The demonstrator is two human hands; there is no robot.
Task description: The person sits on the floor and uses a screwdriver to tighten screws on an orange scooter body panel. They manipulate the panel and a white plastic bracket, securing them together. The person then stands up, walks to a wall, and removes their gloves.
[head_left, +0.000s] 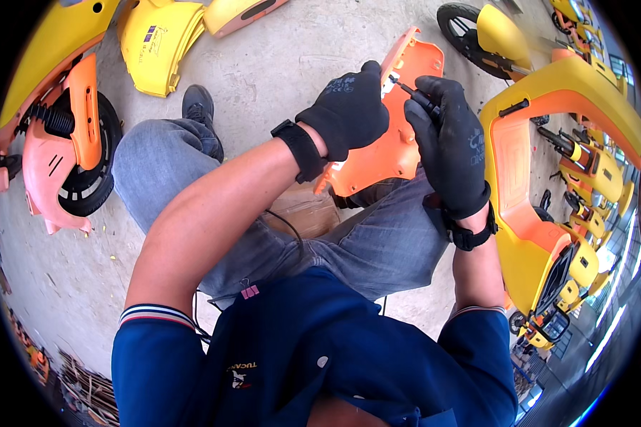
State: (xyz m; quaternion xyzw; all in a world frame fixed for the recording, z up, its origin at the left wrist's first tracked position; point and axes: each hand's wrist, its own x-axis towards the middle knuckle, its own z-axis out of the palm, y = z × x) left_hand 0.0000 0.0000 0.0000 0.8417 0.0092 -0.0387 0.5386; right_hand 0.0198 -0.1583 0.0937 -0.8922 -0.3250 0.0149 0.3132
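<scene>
An orange plastic body panel (377,162) is propped between my knees, its curved inner side turned up. My left hand (347,110), in a black work glove, is closed round the panel's left edge and steadies it. A screwdriver (424,101) with a black handle is gripped in my right hand (457,146), also black-gloved. Its thin shaft points up and left, and the tip reaches a small white piece (389,82) at the panel's edge, close to my left fingers. Whether a screw sits under the tip is too small to tell.
A cardboard box (305,212) lies between my legs. At my right stands a yellow and orange scooter body (523,156), with several yellow scooters beyond. At left is a pink and orange scooter front with a black wheel (96,160). A yellow panel (157,43) lies ahead on the floor.
</scene>
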